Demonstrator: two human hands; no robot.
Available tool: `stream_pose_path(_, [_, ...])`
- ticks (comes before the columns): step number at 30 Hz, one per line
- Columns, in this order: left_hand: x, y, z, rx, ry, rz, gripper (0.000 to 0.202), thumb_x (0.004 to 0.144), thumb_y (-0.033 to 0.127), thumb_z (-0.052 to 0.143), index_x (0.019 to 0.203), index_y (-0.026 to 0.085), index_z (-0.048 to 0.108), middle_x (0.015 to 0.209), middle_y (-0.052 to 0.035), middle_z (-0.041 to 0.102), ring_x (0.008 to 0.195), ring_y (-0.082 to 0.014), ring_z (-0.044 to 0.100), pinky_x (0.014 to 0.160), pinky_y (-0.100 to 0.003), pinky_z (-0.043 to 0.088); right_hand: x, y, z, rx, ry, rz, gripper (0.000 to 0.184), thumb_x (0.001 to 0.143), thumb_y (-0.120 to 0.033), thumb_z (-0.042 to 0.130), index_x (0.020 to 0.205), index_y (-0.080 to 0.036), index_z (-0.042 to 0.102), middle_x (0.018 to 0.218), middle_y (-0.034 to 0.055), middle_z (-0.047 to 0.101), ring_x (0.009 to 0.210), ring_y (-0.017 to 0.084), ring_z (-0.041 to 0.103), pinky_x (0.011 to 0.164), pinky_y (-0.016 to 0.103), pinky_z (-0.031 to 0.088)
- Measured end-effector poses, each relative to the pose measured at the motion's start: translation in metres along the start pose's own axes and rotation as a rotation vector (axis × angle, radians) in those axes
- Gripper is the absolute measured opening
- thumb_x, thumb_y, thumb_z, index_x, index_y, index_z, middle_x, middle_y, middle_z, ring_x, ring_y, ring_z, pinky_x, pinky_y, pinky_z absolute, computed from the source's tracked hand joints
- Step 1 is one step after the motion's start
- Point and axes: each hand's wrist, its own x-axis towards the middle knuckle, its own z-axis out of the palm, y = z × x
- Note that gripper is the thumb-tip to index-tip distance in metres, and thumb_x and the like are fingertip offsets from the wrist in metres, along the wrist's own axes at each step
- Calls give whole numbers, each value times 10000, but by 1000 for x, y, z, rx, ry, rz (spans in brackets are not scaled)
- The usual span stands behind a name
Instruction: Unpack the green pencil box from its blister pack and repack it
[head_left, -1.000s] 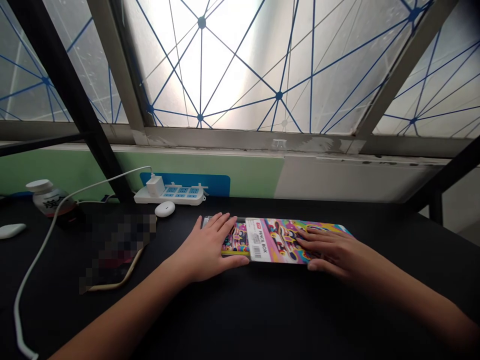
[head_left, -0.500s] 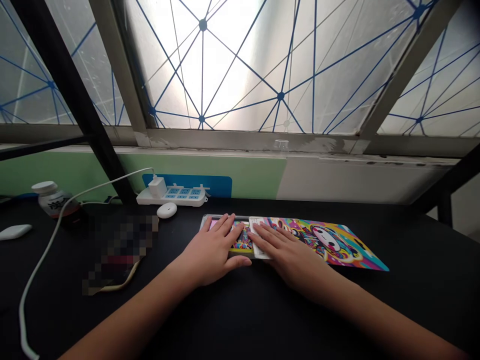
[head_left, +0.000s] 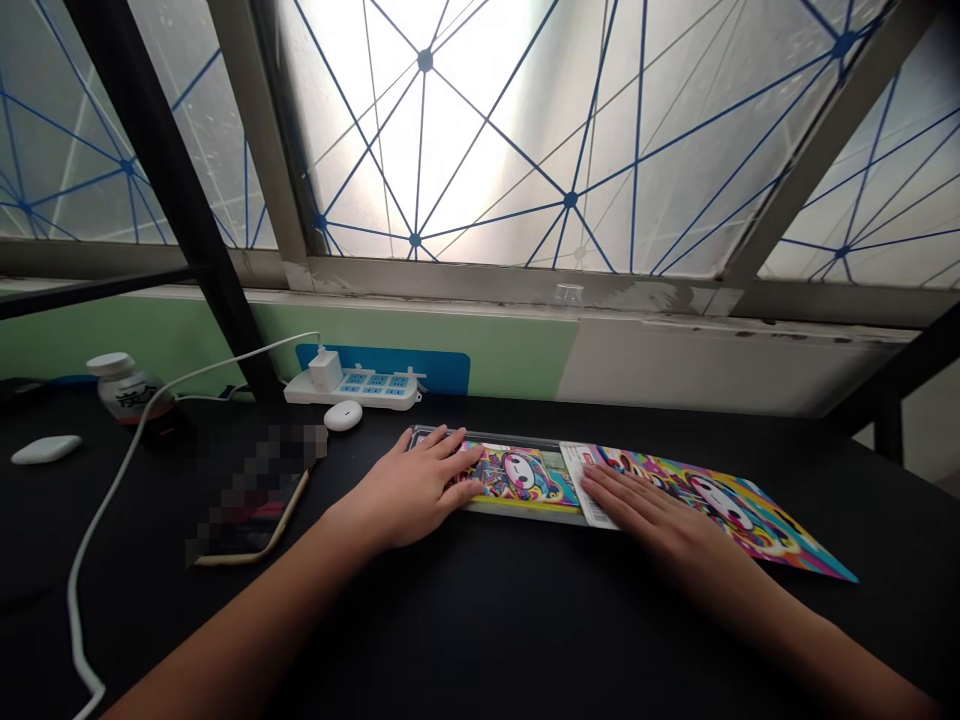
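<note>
A long, flat case (head_left: 529, 478) with clear edges and a bright cartoon print lies on the black desk. My left hand (head_left: 409, 490) rests palm down on its left end, fingers spread. To the right, a colourful printed sheet or sleeve (head_left: 720, 505) with a white barcode strip overlaps the case's right part. My right hand (head_left: 667, 520) lies flat on this sheet near the strip, fingers straight and close together. How the sheet sits over the case's right end is hidden.
At the left are a phone-like object (head_left: 259, 500), partly blurred out, a white cable (head_left: 112, 480), a white-capped bottle (head_left: 124, 390) and a small white object (head_left: 45, 450). A power strip (head_left: 375, 390) and a round white item (head_left: 343, 415) stand by the wall.
My right hand and the printed sheet have moved right, away from my left hand. More of the case's printed face now shows between the hands. My left hand stays on the case's left end.
</note>
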Motion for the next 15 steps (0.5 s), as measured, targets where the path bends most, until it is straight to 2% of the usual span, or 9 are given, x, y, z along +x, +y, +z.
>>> stream_pose_path(5, [-2,-11,-4,11,-2,-48,545,1020,583,320,1514,366,400,1621,-37,306,1501,-323,251,1159,-630,223,-11,16,-2,-38,35,23,653,1002,-90,373,1592,-309,199,1515,59,498,1332,239,537,1050,413,520])
stream_pose_path(7, [-2,-20,-6,19,5,-83,550,1017,585,322,1512,361,407,1620,-44,311,1499,-328,259,1149,-638,235,-17,24,-8,-75,82,77,660,991,-82,380,1588,-316,221,1490,57,533,1296,240,574,1040,412,526])
stream_pose_path(9, [-1,-28,-6,27,23,-102,545,1017,583,323,1507,364,415,1618,-45,315,1496,-330,268,1138,-642,249,-20,21,-20,-130,145,134,675,975,-67,382,1587,-310,233,1475,64,550,1278,248,591,1061,435,502])
stream_pose_path(12, [5,-32,0,54,90,-97,517,1022,570,328,1483,374,453,1601,-46,358,1483,-338,301,1119,-656,267,-13,-14,-41,-193,224,120,687,941,-36,367,1582,-264,269,1473,79,550,1303,250,569,1126,463,420])
stream_pose_path(15, [11,-25,9,108,176,-101,491,1029,532,350,1463,351,491,1568,-68,424,1452,-351,360,1098,-646,305,7,-78,-47,-183,174,-59,585,925,-40,356,1484,-176,468,1436,93,585,1298,254,574,1089,402,450])
